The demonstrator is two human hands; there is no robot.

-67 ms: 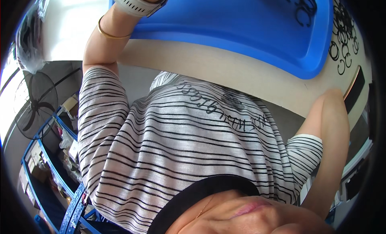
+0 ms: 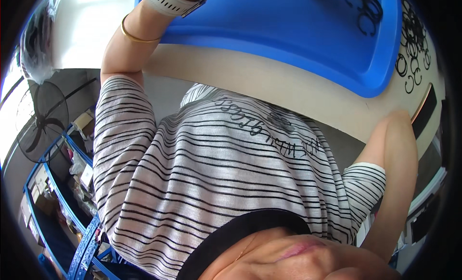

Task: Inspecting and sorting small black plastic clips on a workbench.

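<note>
My left forearm (image 2: 126, 51), with a white-strapped watch (image 2: 168, 3) and a thin gold-coloured bangle, reaches over the left part of a blue tray (image 2: 269, 27). The left hand runs past the top edge, so its fingers and anything in them are hidden. Black C-shaped rings (image 2: 368, 17) lie in the tray's right part. On my right, the bent elbow (image 2: 397, 121) rests at the table's near edge. From there the right forearm (image 2: 402, 183) folds back toward me, and its hand is out of sight.
Many black rings (image 2: 412, 41) lie loose on the pale table (image 2: 308, 97) right of the tray. A flat dark object (image 2: 424, 109) lies near my right elbow. At left are plastic-wrapped dark items (image 2: 38, 49), a fan (image 2: 42, 121) and a blue shelf rack (image 2: 62, 198).
The view has shifted slightly, so the tray and rings sit a little farther right. My left wrist has shifted slightly right with them. The right arm looks unchanged.
</note>
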